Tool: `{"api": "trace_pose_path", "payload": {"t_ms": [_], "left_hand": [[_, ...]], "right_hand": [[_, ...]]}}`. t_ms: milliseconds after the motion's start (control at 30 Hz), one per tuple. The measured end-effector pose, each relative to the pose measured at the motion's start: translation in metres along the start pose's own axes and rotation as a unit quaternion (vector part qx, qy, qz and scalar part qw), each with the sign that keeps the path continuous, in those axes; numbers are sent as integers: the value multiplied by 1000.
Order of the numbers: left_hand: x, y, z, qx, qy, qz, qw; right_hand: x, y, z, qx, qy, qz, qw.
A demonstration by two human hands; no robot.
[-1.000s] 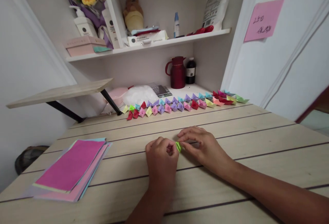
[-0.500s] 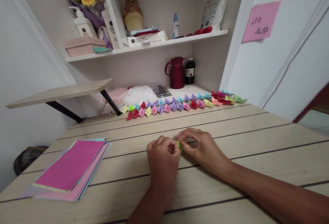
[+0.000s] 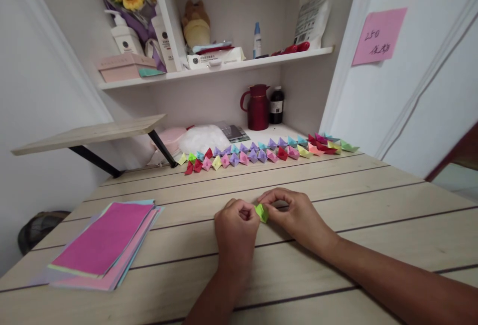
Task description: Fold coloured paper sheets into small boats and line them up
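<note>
Between my two hands, just above the wooden table, is a small folded piece of bright green paper. My left hand pinches its left side, with fingers curled in and partly hiding it. On the other side, my right hand grips the paper between thumb and fingertips. The exact folded shape is hard to make out. Beyond my hands, several small folded paper boats in many colours stand in two rows along the back of the table.
At the left lies a stack of coloured paper sheets, magenta on top. A small raised wooden stand with black legs is behind it. A dark red jug and a dark bottle stand under the shelf at the back.
More of the green paper shows between my hands, which have drawn slightly apart. The view has tipped up a little; the rows of boats and the paper stack stay in place.
</note>
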State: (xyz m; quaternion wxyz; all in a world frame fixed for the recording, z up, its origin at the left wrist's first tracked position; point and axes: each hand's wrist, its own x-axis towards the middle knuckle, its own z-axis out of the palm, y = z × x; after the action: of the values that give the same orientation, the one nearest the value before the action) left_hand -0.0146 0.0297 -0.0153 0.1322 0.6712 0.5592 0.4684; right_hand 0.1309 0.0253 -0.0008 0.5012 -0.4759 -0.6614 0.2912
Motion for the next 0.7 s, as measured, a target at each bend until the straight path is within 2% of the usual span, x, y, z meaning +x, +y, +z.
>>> {"api": "trace_pose_path", "payload": {"t_ms": [133,333,400,533,700], "left_hand": [[-1,-2,2,3,5,-26,1000],[3,-7,-2,-21,8,-115,993],[5,-5,-5,-44,9,-123,991],[4,4,-8,-91,19,-43,995],[1,13,-8,-80,-46,38,995]], "right_hand": [[0,2,1,39,-7,38,998],[4,6,-6,62,20,84,994],[5,6,-8,57,18,84,995],[3,5,-7,31,7,45,998],[1,3,-8,16,0,10,1000]]}}
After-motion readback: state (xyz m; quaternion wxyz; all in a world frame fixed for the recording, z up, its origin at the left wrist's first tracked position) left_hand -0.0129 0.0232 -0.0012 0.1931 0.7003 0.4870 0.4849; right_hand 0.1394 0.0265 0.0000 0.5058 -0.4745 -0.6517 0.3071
